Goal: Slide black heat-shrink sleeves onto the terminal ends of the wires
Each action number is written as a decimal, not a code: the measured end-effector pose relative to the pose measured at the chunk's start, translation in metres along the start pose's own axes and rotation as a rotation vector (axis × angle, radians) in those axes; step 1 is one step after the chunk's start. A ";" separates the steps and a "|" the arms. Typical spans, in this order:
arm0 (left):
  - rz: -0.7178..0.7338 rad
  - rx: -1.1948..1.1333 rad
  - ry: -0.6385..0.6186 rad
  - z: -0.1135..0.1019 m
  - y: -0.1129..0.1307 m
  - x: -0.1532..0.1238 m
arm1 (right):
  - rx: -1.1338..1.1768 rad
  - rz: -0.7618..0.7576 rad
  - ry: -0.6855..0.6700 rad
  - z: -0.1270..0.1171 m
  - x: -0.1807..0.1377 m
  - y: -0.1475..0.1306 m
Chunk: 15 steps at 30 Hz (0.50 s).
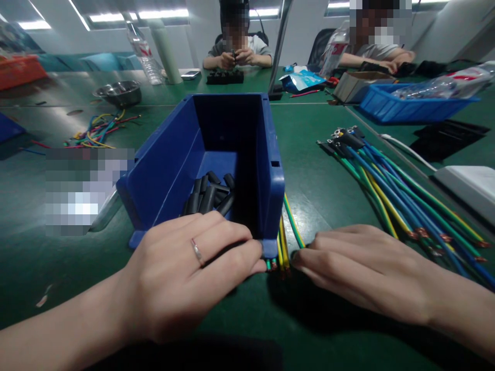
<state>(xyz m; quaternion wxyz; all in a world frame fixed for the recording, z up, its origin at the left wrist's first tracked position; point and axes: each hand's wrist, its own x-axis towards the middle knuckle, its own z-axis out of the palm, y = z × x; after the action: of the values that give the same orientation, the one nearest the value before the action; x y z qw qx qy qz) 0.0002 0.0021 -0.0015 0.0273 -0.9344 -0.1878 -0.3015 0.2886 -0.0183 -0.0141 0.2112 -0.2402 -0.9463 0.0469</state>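
A deep blue plastic bin [162, 170] stands open-fronted in the middle, with several short black tubes [209, 198] lying inside it. My left hand [193, 268], with a ring on one finger, is closed over the bin's front lip, its fingertips at the right front corner. Beside that corner, the bared copper ends of several yellow and green wires [284, 242] stick out along the bin's right side. My right hand [359, 273] is closed, with the fingers bunched at the near end of a green-and-yellow wire [294, 221]; its fingertips are partly hidden.
A bundle of blue and green-yellow wires [386, 180] with lugs lies at the right. Behind it stands a light blue tray [417, 105] holding plastic bottles. Loose thin wires [100, 129] and a metal bowl [119, 93] are at the left. Two people sit across the green table [325, 206].
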 end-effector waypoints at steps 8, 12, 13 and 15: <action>-0.005 -0.015 -0.011 0.001 0.002 0.001 | 0.103 -0.020 0.047 0.008 -0.001 0.000; -0.028 -0.019 -0.011 0.002 0.002 0.000 | 0.109 -0.001 -0.013 0.007 -0.002 -0.001; -0.026 -0.015 -0.007 0.002 0.002 -0.001 | 0.126 0.015 -0.049 0.007 -0.002 -0.001; -0.020 -0.011 0.002 0.002 0.002 0.000 | 0.198 0.056 -0.075 0.006 -0.001 0.001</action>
<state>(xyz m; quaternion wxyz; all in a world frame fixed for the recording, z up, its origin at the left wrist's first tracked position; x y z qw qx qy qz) 0.0019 0.0002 -0.0033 0.0194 -0.9323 -0.1955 -0.3037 0.2874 -0.0175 -0.0206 0.1967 -0.2427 -0.9372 0.1549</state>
